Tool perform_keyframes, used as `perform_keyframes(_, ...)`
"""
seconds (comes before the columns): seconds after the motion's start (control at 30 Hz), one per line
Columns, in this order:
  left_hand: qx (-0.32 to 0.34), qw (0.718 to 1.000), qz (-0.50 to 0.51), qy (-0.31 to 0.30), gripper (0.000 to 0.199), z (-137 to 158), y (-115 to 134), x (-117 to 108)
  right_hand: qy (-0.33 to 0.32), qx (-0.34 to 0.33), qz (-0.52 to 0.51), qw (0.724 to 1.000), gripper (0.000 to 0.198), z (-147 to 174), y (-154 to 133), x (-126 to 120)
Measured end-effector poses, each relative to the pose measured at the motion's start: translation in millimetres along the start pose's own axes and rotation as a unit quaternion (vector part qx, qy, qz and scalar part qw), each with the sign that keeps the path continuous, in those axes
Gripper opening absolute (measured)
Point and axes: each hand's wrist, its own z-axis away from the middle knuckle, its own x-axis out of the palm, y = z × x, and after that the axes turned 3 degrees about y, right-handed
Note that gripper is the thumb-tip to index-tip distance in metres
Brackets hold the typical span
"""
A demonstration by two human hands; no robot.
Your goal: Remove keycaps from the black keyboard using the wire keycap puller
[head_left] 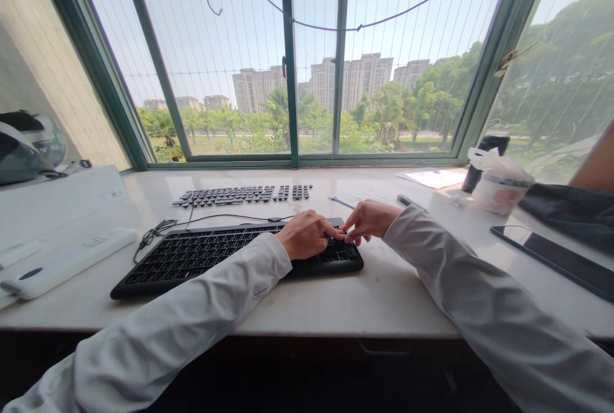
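A black keyboard [196,258] lies on the white counter, its key positions showing as bare square frames. My left hand [307,234] rests over its right part, fingers curled, with the index finger reaching to the number pad. Just to the right, my right hand [371,220] is closed in a pinch at the keyboard's upper right, its fingertips meeting my left index finger. Whatever lies between the fingertips is too small and hidden to name. Behind the keyboard, loose black keycaps [230,195] are laid out in keyboard order. A thin blue stick-like tool [341,202] lies beyond my hands.
A coiled cable [158,229] sits at the keyboard's left. On the right are a phone [556,256], a cup in a plastic bag [501,189], a dark pen-like item [410,202] and paper [434,177]. A white box [62,202] bears a helmet [31,144].
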Motion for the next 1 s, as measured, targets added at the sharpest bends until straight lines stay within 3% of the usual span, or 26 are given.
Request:
perform_keyframes(0.13, -0.014, 1.000, -0.014, -0.009, 0.045, -1, 3, -3, -0.004, 0.009, -0.001, 1.000, 0.050, 2, -1, 0)
perform_keyframes(0.37, 0.032, 0.997, -0.065, 0.003, 0.047, 2, 8, -2, 0.000, -0.012, -0.011, 1.000, 0.050, 4, 6, 4)
perform_keyframes(0.73, 0.020, 0.999, -0.038, -0.012, 0.045, -6, 2, -3, 0.000, 0.003, 0.004, 1.000, 0.056, 9, 4, 8)
perform_keyframes(1.0, 0.021, 1.000, -0.020, -0.009, 0.048, 0, -2, -2, 0.036, -0.050, -0.013, 0.998, 0.056, 7, 16, 10)
